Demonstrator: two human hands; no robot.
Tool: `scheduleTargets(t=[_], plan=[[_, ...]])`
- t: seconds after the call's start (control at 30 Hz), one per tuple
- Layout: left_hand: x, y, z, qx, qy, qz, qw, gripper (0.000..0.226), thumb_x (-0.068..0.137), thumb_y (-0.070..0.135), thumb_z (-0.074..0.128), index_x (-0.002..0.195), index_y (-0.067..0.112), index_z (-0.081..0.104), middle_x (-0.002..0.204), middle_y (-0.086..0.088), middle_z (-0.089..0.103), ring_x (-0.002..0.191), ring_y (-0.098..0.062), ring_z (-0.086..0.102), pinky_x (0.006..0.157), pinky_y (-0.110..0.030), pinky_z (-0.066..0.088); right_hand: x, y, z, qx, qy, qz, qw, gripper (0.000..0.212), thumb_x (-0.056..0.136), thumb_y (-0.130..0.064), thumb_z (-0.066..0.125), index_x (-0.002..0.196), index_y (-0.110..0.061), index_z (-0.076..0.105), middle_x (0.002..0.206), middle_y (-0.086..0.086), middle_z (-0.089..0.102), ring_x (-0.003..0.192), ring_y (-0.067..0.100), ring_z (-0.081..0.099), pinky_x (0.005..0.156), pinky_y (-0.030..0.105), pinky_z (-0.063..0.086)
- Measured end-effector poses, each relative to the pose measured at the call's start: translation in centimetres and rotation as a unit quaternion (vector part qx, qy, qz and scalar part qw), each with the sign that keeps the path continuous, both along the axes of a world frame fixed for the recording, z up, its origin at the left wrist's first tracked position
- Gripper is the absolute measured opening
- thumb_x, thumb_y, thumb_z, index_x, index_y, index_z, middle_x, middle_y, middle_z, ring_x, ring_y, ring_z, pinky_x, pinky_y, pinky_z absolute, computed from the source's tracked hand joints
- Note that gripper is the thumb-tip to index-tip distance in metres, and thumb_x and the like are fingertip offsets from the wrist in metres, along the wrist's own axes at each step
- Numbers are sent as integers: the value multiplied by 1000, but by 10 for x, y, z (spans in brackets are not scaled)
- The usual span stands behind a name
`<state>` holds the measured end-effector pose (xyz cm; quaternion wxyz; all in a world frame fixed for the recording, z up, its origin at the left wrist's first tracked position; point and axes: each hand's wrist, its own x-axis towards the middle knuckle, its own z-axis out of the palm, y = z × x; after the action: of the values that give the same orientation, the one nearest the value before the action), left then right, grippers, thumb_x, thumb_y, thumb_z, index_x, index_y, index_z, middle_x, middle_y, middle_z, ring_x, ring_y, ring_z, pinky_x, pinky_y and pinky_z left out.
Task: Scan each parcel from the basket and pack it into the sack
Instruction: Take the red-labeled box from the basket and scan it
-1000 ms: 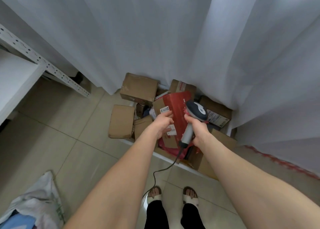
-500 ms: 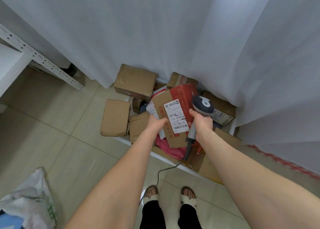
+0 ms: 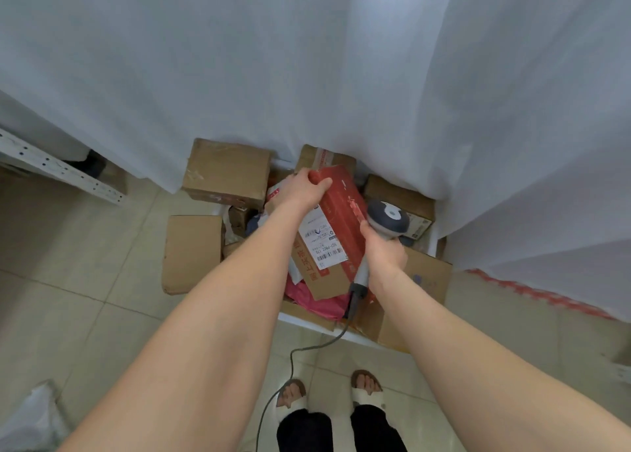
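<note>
Holding the red-and-brown parcel [image 3: 336, 226] above the basket [image 3: 355, 336], label [image 3: 322, 243] upward: that is the entry I log for this moment.

Change noted: half a second ago my left hand [image 3: 304, 188] gripped the parcel's near left edge; it now sits over the far top corner, and the parcel has tilted so the barcode faces me and lies just left of the scanner [image 3: 387, 220]. I judge the scan is imminent or under way, the packing not yet begun.

Left hand: fingers curled tight over the parcel's far corner, forearm stretched out over the basket.

Right hand [image 3: 386, 251]: fingers wrapped round the scanner's handle, head just right of the parcel, cord trailing down to the floor.

Sack [image 3: 32, 417]: well left of the basket, at the lower-left edge of view.
</note>
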<state>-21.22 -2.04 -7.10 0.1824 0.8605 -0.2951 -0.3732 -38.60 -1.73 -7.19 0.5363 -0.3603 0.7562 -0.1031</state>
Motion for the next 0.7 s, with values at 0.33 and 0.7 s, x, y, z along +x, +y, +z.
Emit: scheduleTargets(t=[0.33,0.7], plan=[[5,10,9,25,-17,6,1000,62,86,59,46,135,21,42,129,-8,52,114,-31,55,95,-49,47,-16,31,-4,84,-135,-220,963,44,77,-37,81,104,-14,54,84,2,64,75,20,65,75,38,56],[65,118,66,136,-59,128,981,57,98,46,40,136,5,38,136,-19,51,121,-37,51,97,-39,43,63,12,93,-30,-209,-160,964,51,76,-40,80,115,-20,54,114,2,64,101,21,62,99,40,48]])
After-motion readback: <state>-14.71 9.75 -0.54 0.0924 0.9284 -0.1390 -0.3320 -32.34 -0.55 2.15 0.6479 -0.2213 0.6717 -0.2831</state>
